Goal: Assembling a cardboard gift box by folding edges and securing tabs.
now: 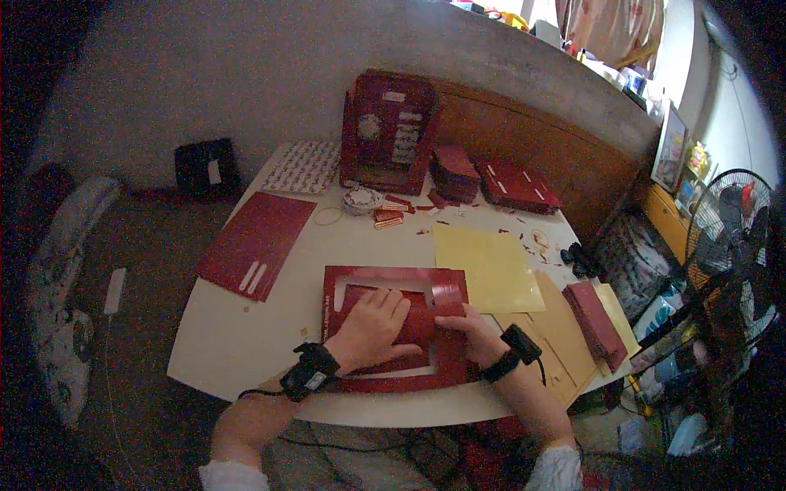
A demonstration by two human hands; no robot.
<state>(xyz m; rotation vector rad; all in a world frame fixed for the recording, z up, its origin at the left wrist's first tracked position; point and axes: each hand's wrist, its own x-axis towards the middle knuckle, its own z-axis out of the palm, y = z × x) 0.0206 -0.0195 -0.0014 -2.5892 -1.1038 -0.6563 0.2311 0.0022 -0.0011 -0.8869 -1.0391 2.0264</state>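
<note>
A dark red cardboard sheet [395, 383] with a white-edged inner rectangle lies at the table's near edge. My left hand [372, 331] rests flat on the darker red panel [420, 330] in its middle, fingers stretched out and thumb apart. At the sheet's right side, my right hand [471, 331] pinches the lower end of a small shiny red card piece [447, 295]. Its other fingers are partly hidden. Both wrists wear black straps with small devices.
A yellow sheet [487, 266] and tan card [557, 344] lie right, beside stacked red strips [594, 323]. Another red sheet [255, 244] lies left. Behind stand a tall red box [389, 135], red stacks [520, 184] and scraps [389, 219]. A fan [729, 237] stands far right.
</note>
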